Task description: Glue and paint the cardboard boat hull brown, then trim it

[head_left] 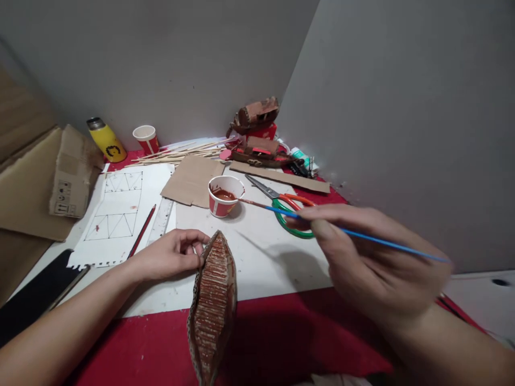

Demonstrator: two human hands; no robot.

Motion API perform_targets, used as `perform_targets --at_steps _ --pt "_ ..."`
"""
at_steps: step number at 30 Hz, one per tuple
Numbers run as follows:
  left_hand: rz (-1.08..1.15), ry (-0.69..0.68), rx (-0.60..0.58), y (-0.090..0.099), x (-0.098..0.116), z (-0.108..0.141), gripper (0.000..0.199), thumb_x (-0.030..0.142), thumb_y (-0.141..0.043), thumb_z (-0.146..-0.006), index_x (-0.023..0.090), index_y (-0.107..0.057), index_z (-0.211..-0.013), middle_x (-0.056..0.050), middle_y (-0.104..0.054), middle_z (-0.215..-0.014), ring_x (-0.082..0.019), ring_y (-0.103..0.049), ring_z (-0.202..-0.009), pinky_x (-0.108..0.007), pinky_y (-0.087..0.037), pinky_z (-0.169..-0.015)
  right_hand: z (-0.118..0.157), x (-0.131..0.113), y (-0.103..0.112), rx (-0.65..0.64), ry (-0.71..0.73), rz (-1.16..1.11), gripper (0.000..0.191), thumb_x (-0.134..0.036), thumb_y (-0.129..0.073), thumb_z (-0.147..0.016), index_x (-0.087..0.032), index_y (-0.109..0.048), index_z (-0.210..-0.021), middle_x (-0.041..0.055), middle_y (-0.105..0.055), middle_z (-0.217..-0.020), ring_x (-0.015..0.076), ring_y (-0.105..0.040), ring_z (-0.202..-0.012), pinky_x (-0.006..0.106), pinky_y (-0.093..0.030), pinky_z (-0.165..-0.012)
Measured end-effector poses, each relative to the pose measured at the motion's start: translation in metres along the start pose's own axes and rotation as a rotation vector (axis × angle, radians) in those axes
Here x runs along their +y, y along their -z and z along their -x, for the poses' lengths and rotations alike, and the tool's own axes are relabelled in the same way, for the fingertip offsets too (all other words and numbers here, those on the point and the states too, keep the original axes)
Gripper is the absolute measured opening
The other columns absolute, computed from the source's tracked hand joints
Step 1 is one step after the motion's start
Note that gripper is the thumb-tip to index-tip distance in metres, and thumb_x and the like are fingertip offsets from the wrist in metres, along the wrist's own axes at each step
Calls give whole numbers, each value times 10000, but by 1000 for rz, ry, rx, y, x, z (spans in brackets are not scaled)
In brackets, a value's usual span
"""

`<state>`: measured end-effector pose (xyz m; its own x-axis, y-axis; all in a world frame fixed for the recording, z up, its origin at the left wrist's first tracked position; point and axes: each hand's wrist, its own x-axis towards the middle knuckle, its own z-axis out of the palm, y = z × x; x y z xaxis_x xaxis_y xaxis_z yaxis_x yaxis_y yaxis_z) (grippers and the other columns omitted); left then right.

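My left hand (pixel 177 254) is closed on the edge of a cardboard model boat (pixel 214 292), thumb and fingers near its far tip. The boat's ribbed inside is streaked with reddish-brown paint, and its near tip runs off the bottom of the picture. In my right hand (pixel 374 262) a thin paintbrush with a blue handle (pixel 277 210) is pinched between thumb and fingers. The brush tip reaches the right rim of a red and white paper cup (pixel 226 197) with brown paint inside; whether it touches the rim I cannot tell.
Scissors (pixel 277 199) lie right of the cup. Behind are a cardboard square (pixel 193 179), a cardboard strip (pixel 281 177), wooden sticks (pixel 181 151), two brown model boats (pixel 257 150), another cup (pixel 146 140) and a yellow bottle (pixel 108 142). A truss drawing (pixel 116 206) and pencil (pixel 142 230) lie left.
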<state>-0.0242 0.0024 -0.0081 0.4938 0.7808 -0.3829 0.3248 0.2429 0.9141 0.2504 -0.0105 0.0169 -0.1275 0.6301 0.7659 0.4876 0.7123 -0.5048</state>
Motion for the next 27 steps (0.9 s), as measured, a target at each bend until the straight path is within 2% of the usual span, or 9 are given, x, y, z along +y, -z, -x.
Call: perform_targets --at_steps 4,7,10,13,16,18,22,24,27 --pt "-7 -56 26 0 -3 0 275 236 -690 -755 120 -685 -1005 1 -589 -765 -128 -513 -687 -271 -404 -661 -30 9 -19 -83 18 -11 106 -170 -607 -920 -221 -694 -949 19 -746 -891 169 -710 -794 308 -560 -750" --pt "-7 -97 76 -3 -6 -2 233 230 -677 -783 123 -700 -988 -43 -666 -832 -158 -574 -749 -307 -442 -740 -45 15 -32 -65 8 -31 105 -201 -594 -929 -196 -686 -878 23 -727 -839 159 -694 -758 295 -549 -712" --pt "20 -139 149 -8 -9 -6 222 236 -657 -806 130 -700 -997 -88 -713 -943 -187 -614 -833 -327 -457 -801 -43 15 -37 -20 -31 -80 144 -247 -580 -952 -196 -676 -858 18 -708 -798 148 -686 -717 275 -550 -650" --pt "67 -165 165 -13 -13 -13 213 184 -654 -777 133 -706 -977 -84 -727 -945 -186 -629 -835 -318 -469 -808 -33 13 -37 25 -90 -149 154 -299 -574 -970 -209 -674 -895 15 -708 -796 152 -700 -714 283 -578 -655" --pt "130 -166 137 -14 -17 -17 206 125 -635 -733 134 -718 -921 -63 -731 -858 -163 -632 -750 -291 -479 -744 -22 12 -37 80 -142 -212 157 -331 -568 -979 -218 -670 -938 24 -727 -829 163 -724 -739 312 -607 -702" --pt "171 -153 133 -12 -18 -18 210 120 -622 -717 130 -721 -902 -56 -721 -796 -138 -611 -659 -255 -461 -636 -18 14 -37 104 -163 -240 155 -342 -579 -973 -221 -670 -942 23 -733 -824 167 -729 -734 320 -612 -710" --pt "230 -115 144 -3 -19 -14 221 150 -628 -697 117 -722 -894 -11 -640 -611 -76 -468 -428 -202 -341 -427 -15 19 -35 132 -188 -274 164 -357 -593 -962 -219 -674 -925 24 -735 -826 171 -731 -731 325 -612 -705" --pt "259 -107 154 3 -18 -11 213 168 -631 -692 116 -718 -879 18 -582 -538 -65 -425 -375 -194 -333 -393 -16 22 -34 145 -199 -290 174 -364 -594 -961 -216 -676 -921 25 -736 -822 168 -728 -727 324 -612 -702" --pt "298 -109 179 10 -16 -8 168 218 -650 -715 112 -707 -832 28 -540 -498 -66 -443 -365 -185 -362 -390 -19 25 -31 159 -216 -321 190 -380 -597 -957 -214 -679 -914 27 -743 -819 166 -728 -718 325 -615 -699"
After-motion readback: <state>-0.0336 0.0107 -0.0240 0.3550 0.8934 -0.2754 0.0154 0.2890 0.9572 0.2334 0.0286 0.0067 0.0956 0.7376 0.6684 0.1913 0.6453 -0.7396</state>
